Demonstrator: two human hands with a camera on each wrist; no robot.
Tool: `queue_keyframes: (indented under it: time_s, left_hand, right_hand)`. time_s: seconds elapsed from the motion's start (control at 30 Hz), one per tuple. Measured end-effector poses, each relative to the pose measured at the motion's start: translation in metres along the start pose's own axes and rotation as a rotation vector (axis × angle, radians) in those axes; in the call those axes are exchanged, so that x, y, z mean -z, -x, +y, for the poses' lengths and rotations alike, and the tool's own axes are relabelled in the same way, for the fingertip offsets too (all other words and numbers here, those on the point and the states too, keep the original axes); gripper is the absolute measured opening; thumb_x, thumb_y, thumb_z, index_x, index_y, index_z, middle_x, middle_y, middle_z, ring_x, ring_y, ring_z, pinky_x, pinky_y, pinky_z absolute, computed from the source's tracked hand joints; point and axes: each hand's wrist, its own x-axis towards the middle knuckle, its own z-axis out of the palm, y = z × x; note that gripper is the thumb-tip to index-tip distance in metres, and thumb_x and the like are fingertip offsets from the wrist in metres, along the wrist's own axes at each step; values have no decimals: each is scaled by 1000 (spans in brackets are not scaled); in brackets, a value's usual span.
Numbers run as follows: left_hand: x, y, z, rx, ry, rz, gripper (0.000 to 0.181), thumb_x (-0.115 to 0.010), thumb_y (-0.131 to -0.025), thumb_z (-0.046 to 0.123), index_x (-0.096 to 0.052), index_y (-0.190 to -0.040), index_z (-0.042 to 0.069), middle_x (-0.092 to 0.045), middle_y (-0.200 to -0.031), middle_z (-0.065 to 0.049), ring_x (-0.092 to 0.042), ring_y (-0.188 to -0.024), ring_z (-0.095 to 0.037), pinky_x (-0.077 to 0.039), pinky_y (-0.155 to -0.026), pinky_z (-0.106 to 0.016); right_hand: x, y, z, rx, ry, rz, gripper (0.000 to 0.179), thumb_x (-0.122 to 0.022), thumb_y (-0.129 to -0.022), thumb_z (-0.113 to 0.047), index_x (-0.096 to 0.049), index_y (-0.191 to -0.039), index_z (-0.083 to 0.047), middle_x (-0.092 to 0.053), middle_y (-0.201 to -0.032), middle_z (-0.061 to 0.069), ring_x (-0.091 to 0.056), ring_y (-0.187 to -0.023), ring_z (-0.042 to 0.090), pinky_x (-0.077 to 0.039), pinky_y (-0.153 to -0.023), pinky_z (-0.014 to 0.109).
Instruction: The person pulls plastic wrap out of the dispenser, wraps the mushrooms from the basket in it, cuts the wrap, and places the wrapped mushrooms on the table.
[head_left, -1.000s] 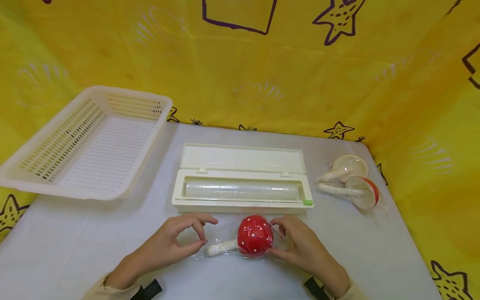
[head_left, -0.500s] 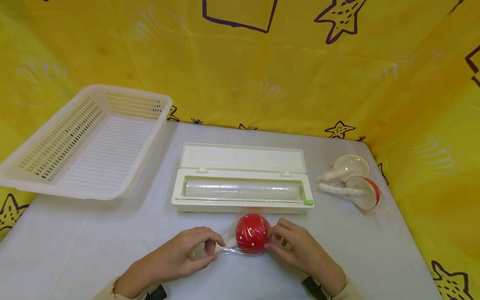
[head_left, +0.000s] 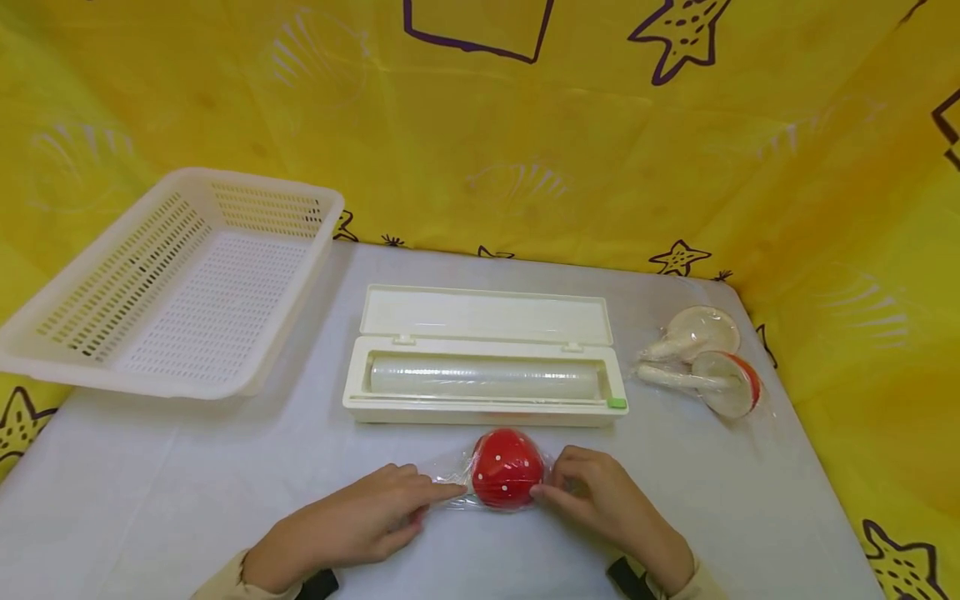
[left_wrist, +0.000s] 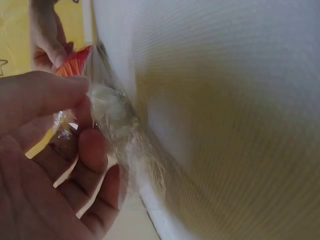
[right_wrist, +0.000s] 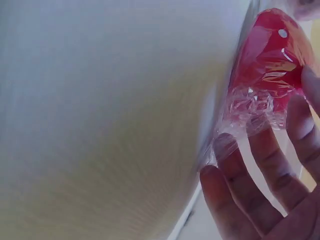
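Note:
A toy mushroom (head_left: pixel 508 468) with a white-dotted red cap lies on its side, loosely wrapped in clear plastic film. My left hand (head_left: pixel 375 512) reaches its pale stem end, the index finger stretched along the film beside the cap. The left wrist view shows crumpled film (left_wrist: pixel 135 145) against the fingertips; the thumb covers part of the index finger. At the cap's other side, my right hand (head_left: pixel 600 492) holds the wrapped edge, thumb on the cap and fingers bent behind. In the right wrist view, bunched film (right_wrist: pixel 250 102) lies at the fingertips.
Just behind the mushroom stands an open cling film box (head_left: pixel 486 417) with its roll (head_left: pixel 480 377) inside. Two wrapped toy mushrooms, one pale (head_left: pixel 703 330) and one red-rimmed (head_left: pixel 726 385), lie at right. A white perforated basket (head_left: pixel 303 287) stands at left, before a yellow cloth (head_left: pixel 450 125).
My left hand has moved right, from the stem's end to beside the cap, and its index finger has straightened. The right fingers stay at the cap's edge. The cap has turned slightly.

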Motion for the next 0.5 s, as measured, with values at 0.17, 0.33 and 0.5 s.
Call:
queue_keyframes:
  time_s: [0.17, 0.33, 0.5]
  left_hand:
    - [-2, -3, 4, -13, -136, -1, 48, -72, -86, 13, -63, -133, 21, -61, -86, 12, -51, -81, -3, -46, -78, -22]
    - [3, -5, 6, 32, -62, 23, 35, -68, -93, 17, -68, -128, 20, -65, -84, 13, -51, -75, 1, -48, -72, -17]
    - [4, -6, -1, -25, -96, 179, 35, -77, -82, 3, -75, -111, 22, -64, -88, 9, -57, -77, -1, -49, -70, -12]
  right_hand:
    - [0, -2, -4, -81, 138, 63, 34, -87, -74, -39, -60, -87, -22, -59, -82, -14, -52, -75, 1, -50, -65, 20]
    - [1, -6, -7, -67, 151, 57, 60, -91, -68, -36, -61, -118, -19, -60, -114, -6, -57, -102, 10, -58, -83, 32]
    - [3, -9, -6, -23, -37, -67, 57, -85, -78, -26, -57, -128, -20, -60, -117, -6, -63, -99, 10, -58, -82, 28]
